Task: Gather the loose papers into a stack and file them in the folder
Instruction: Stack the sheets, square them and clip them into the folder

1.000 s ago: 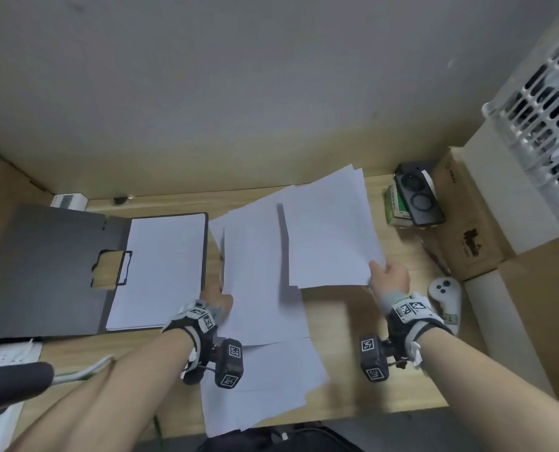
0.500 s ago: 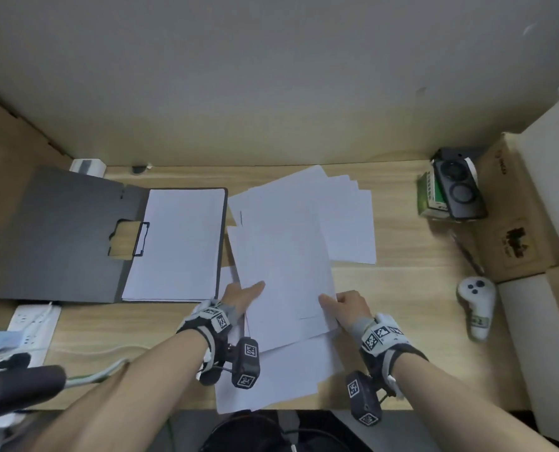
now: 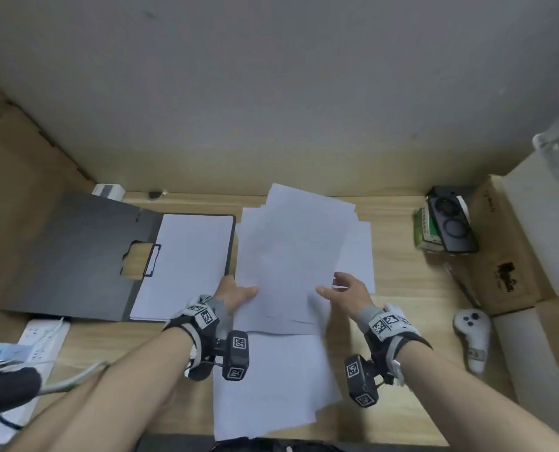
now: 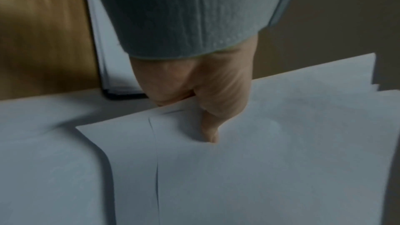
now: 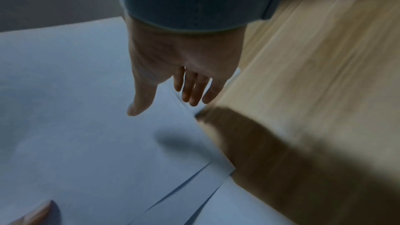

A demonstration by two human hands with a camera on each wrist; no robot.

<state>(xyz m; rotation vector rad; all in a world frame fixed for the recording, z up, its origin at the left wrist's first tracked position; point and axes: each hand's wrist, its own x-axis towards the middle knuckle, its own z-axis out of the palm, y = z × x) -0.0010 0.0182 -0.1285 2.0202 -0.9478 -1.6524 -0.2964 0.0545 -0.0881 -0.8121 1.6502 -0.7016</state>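
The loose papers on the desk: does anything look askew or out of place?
Yes. The loose papers lie fanned with edges and corners misaligned, and the lowest sheets overhang the desk's near edge. The left hand pinches them.

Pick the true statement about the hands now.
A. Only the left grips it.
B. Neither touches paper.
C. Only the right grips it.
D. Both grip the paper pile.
A: the left hand pinches the paper pile; the right hand hangs open above it.
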